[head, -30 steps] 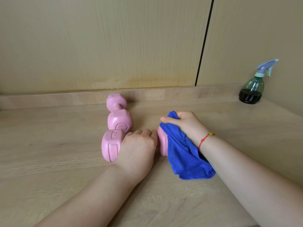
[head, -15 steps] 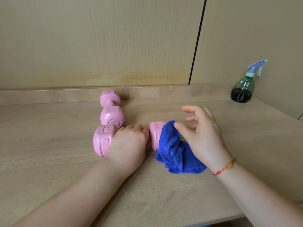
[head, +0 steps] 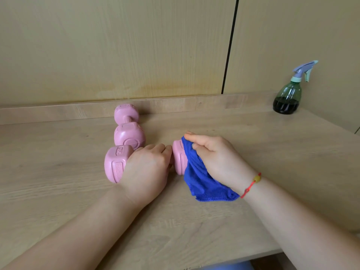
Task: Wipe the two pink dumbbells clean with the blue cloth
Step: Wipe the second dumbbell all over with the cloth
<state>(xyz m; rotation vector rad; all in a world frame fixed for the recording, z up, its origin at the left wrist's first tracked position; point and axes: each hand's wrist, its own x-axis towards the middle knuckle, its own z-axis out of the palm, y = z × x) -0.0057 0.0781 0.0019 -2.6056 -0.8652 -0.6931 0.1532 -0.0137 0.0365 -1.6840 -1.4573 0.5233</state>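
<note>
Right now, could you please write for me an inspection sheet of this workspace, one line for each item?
Surface: light wooden tabletop with a low wooden ledge along the back.
Job's things: near pink dumbbell, marked 1KG, lies crosswise; far pink dumbbell lies behind it, pointing at the wall; blue fleecy cloth covers the near one's right head.
Clutter: green plastic spray bottle with dark liquid, at the far right.
Grippers: left hand grips the near dumbbell's handle; right hand holds the cloth against the right head.
Cables: nothing seen.
Surroundings: beige wood-grain wall panels with a dark vertical seam.
</note>
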